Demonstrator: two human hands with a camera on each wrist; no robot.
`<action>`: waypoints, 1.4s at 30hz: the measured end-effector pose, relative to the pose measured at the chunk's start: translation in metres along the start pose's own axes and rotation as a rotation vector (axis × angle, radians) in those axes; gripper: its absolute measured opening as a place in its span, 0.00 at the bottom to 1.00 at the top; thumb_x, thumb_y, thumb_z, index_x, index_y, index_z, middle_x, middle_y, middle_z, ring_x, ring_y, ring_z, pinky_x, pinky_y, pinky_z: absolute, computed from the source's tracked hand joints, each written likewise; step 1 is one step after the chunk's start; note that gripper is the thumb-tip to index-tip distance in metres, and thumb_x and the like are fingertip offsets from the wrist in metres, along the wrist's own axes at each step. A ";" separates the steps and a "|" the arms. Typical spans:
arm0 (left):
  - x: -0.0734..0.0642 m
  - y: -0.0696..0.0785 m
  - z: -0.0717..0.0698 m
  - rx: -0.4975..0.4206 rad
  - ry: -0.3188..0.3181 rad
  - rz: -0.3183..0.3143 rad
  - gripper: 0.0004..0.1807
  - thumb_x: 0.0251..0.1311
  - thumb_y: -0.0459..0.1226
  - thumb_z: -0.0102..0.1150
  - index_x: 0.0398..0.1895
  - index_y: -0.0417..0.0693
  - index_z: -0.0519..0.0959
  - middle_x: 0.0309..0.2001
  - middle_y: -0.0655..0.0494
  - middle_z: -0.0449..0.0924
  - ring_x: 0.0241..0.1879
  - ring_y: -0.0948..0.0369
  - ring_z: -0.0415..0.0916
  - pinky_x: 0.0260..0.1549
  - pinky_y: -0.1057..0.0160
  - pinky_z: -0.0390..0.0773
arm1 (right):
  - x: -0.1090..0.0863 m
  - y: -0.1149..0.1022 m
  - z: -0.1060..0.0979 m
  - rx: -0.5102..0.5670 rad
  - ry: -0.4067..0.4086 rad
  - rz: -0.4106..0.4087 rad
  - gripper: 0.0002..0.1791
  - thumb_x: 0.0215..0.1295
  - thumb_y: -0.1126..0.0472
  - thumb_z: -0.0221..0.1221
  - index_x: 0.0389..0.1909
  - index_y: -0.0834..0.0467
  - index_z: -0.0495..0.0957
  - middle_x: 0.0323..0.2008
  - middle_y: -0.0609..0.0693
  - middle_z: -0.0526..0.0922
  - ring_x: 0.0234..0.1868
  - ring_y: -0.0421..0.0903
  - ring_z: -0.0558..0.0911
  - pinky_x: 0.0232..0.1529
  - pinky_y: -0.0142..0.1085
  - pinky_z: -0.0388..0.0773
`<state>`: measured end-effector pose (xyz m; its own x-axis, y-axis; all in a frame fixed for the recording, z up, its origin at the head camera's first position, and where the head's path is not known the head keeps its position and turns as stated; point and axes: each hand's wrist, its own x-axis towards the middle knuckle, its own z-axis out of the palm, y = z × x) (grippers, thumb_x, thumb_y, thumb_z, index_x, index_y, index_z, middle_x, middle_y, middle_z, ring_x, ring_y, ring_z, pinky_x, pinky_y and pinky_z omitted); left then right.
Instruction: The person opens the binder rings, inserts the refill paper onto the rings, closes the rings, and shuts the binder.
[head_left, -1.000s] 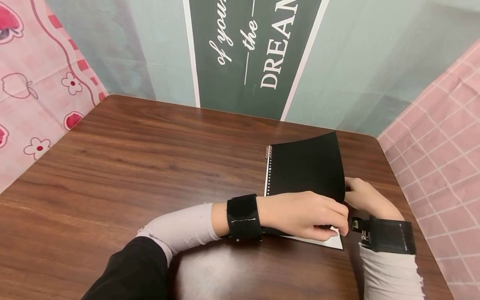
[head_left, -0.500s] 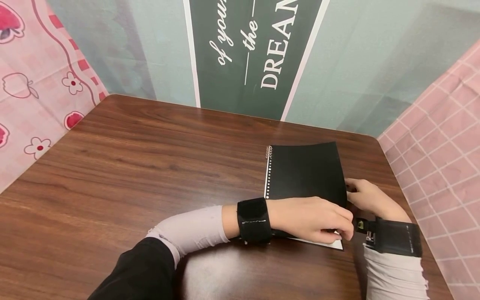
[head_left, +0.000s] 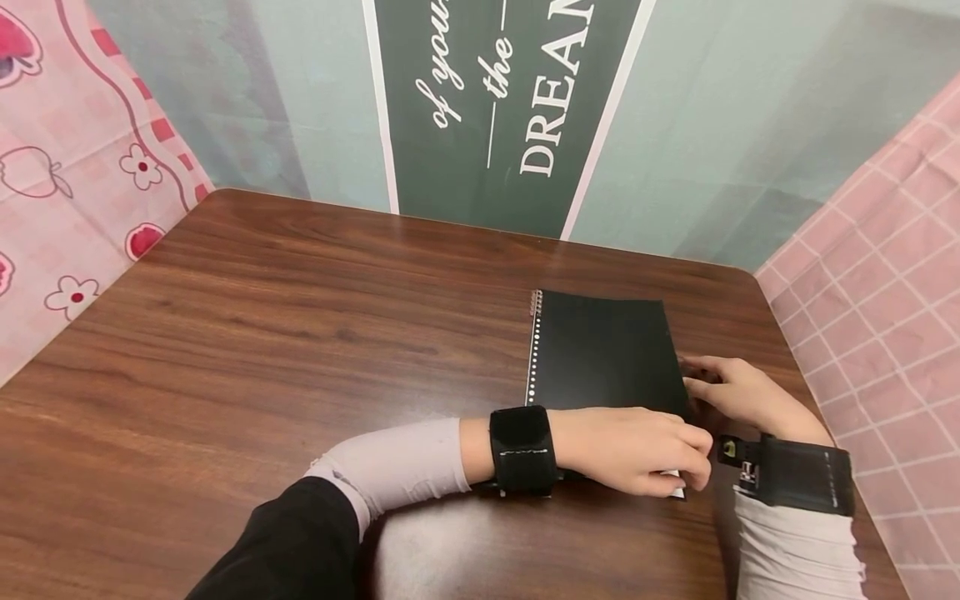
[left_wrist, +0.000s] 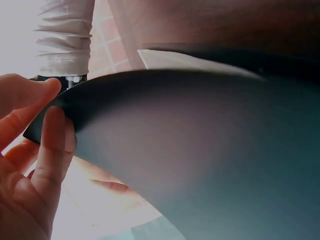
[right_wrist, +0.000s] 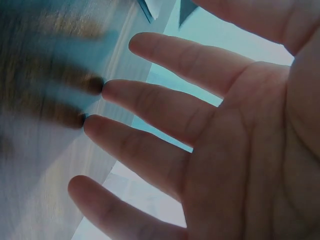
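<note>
A spiral-bound notebook with a black cover (head_left: pixel 600 350) lies toward the right of the table, its binding (head_left: pixel 535 346) on the left side. My left hand (head_left: pixel 633 450) reaches across its near part and pinches the cover's edge near a corner between thumb and fingers (left_wrist: pixel 51 135). In the left wrist view the cover bows up, and a white page (left_wrist: pixel 180 60) shows beneath it. Just beyond the notebook's right edge is my right hand (head_left: pixel 742 400). Its fingers are spread and fairly straight, with fingertips (right_wrist: pixel 95 122) right at the tabletop in the right wrist view.
The brown wood-grain table (head_left: pixel 300 325) extends far to the left. A grey-green cloth (head_left: pixel 720 125) with a lettered dark panel hangs behind it. Pink patterned cloths stand at the left (head_left: pixel 67 167) and right (head_left: pixel 892 292). Black straps (head_left: pixel 522 450) circle both wrists.
The raised far right corner of the black cover has come down, so the cover lies flatter. My left hand has shifted right and slightly nearer; my right hand has moved a little to the right.
</note>
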<state>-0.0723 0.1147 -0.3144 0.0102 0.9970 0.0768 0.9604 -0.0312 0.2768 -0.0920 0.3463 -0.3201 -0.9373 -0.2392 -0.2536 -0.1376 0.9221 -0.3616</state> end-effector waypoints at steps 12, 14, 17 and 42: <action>0.011 0.004 0.011 0.070 -0.173 -0.027 0.13 0.74 0.35 0.50 0.52 0.58 0.82 0.50 0.64 0.75 0.48 0.64 0.75 0.52 0.76 0.67 | -0.004 0.003 0.000 0.036 -0.014 -0.001 0.27 0.76 0.59 0.55 0.62 0.78 0.69 0.54 0.76 0.78 0.51 0.68 0.80 0.44 0.56 0.78; 0.013 0.005 0.013 0.077 -0.198 -0.041 0.15 0.75 0.34 0.49 0.54 0.60 0.82 0.52 0.65 0.74 0.50 0.64 0.74 0.54 0.76 0.66 | -0.005 0.004 -0.001 0.037 -0.013 0.001 0.27 0.76 0.59 0.55 0.63 0.78 0.69 0.54 0.76 0.78 0.51 0.69 0.80 0.45 0.56 0.78; 0.015 0.006 0.017 0.083 -0.228 -0.050 0.17 0.75 0.33 0.49 0.55 0.62 0.81 0.53 0.66 0.74 0.50 0.64 0.73 0.54 0.76 0.65 | -0.007 0.006 -0.002 0.034 -0.013 0.004 0.27 0.76 0.59 0.55 0.63 0.78 0.69 0.55 0.77 0.77 0.52 0.69 0.80 0.45 0.57 0.77; 0.029 0.019 0.024 0.153 -0.376 -0.117 0.19 0.71 0.33 0.55 0.55 0.69 0.78 0.55 0.74 0.73 0.54 0.69 0.70 0.52 0.75 0.66 | -0.011 0.010 -0.011 0.001 -0.027 0.087 0.32 0.79 0.52 0.51 0.66 0.78 0.64 0.62 0.83 0.66 0.61 0.80 0.68 0.53 0.68 0.70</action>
<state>-0.0475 0.1448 -0.3300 -0.0278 0.9505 -0.3095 0.9911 0.0666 0.1156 -0.0865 0.3618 -0.3107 -0.9365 -0.1669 -0.3085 -0.0559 0.9394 -0.3384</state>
